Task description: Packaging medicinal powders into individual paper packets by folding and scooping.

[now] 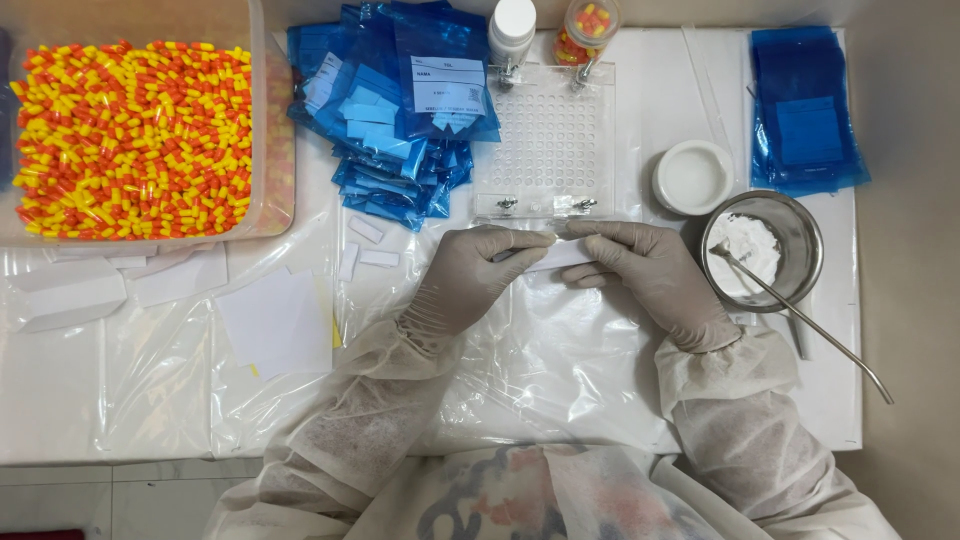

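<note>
Both my hands wear pale gloves and meet at the table's middle. My left hand and my right hand pinch between them a small white folded paper, held flat just above the plastic-covered table. Right behind my fingers lies a clear perforated capsule tray with metal clips. To the right of my right hand stands a steel bowl of white powder, with a long metal spatula resting in it.
A clear tub of orange-and-yellow capsules fills the far left. Blue plastic bags are piled at the back centre, more blue bags at the back right. A white lid, a white bottle, a capsule jar and loose paper slips lie around.
</note>
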